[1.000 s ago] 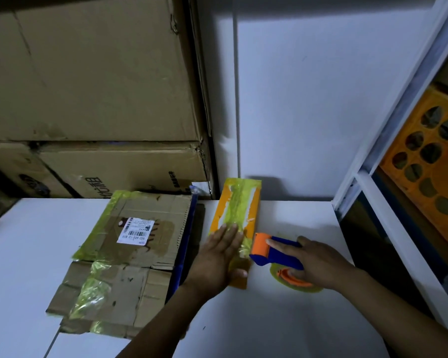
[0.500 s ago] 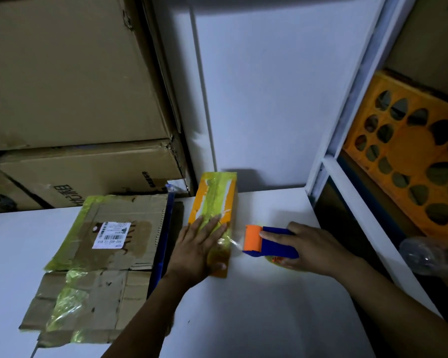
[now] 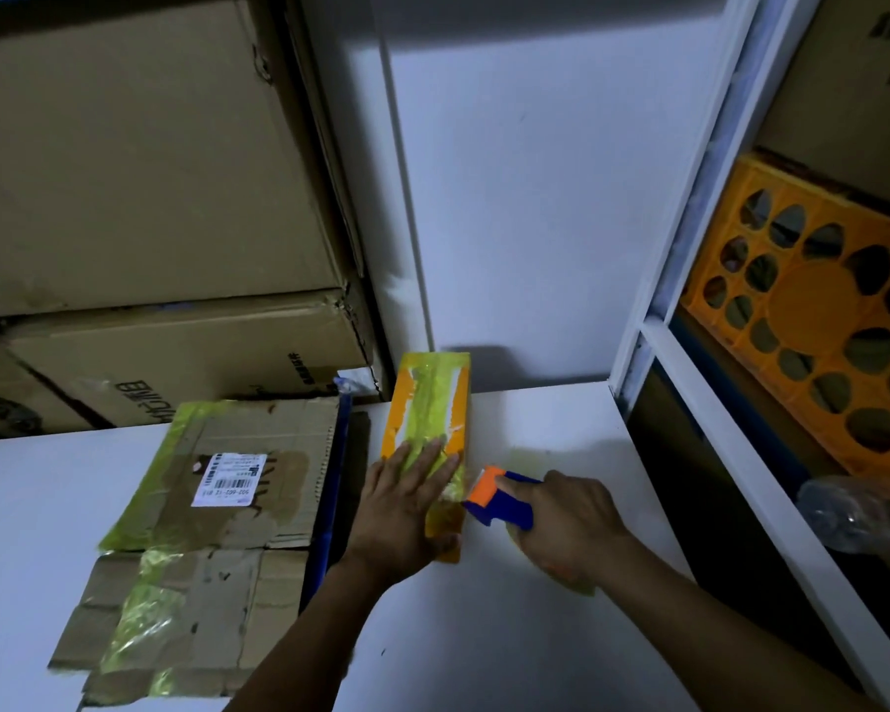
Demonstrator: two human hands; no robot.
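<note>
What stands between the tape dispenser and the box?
Nothing visible. The right hand holds the dispenser with its orange head at the box, on its right side; contact is unclear. The left hand lies flat on top, close by.

I see the box (image 3: pixel 427 403) as bright orange, with a glossy yellow-green tape stripe down its top, edged in white. The tape dispenser (image 3: pixel 502 501) is deep blue with an orange roller. The flattened cardboard (image 3: pixel 283 454) is plain brown, streaked with the same yellow-green (its label (image 3: pixel 228 479) is white with black barcode lines). The table (image 3: pixel 484 634) is white; the crate (image 3: pixel 813 300) is orange, patterned with round holes.
</note>
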